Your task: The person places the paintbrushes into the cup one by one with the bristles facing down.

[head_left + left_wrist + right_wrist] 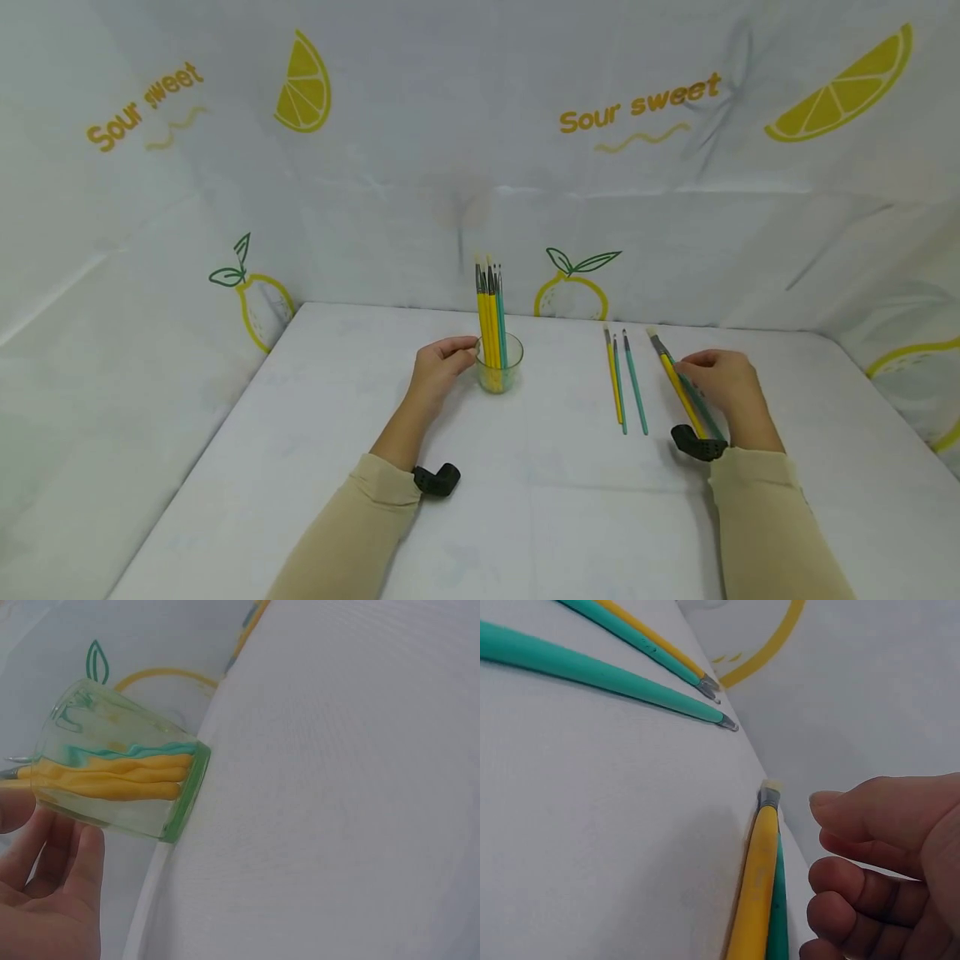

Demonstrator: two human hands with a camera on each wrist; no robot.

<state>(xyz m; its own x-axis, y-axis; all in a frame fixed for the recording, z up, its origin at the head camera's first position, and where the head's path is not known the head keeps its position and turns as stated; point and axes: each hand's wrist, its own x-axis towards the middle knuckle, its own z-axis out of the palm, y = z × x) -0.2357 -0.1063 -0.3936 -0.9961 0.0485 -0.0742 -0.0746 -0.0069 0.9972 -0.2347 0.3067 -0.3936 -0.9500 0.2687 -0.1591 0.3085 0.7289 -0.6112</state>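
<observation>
A clear greenish glass cup (513, 373) stands upright with several yellow and teal paintbrushes (489, 321) in it, bristles up. My left hand (437, 371) holds the cup at the left side of its rim, thumb and fingertips close together there. In the left wrist view the brush handles (127, 780) show through the glass wall. My right hand (723, 385) is beside a wide yellow paintbrush (682, 393) and a teal paintbrush (705, 408) that lie side by side on the table. Its loosely bent fingers (836, 877) are just right of these brushes, holding nothing.
Between the cup and my right hand lie a yellow paintbrush (612, 375) and two teal ones, one of them this teal brush (635, 383). The white-covered table (540, 517) meets a lemon-printed sheet (420, 208) at its back edge.
</observation>
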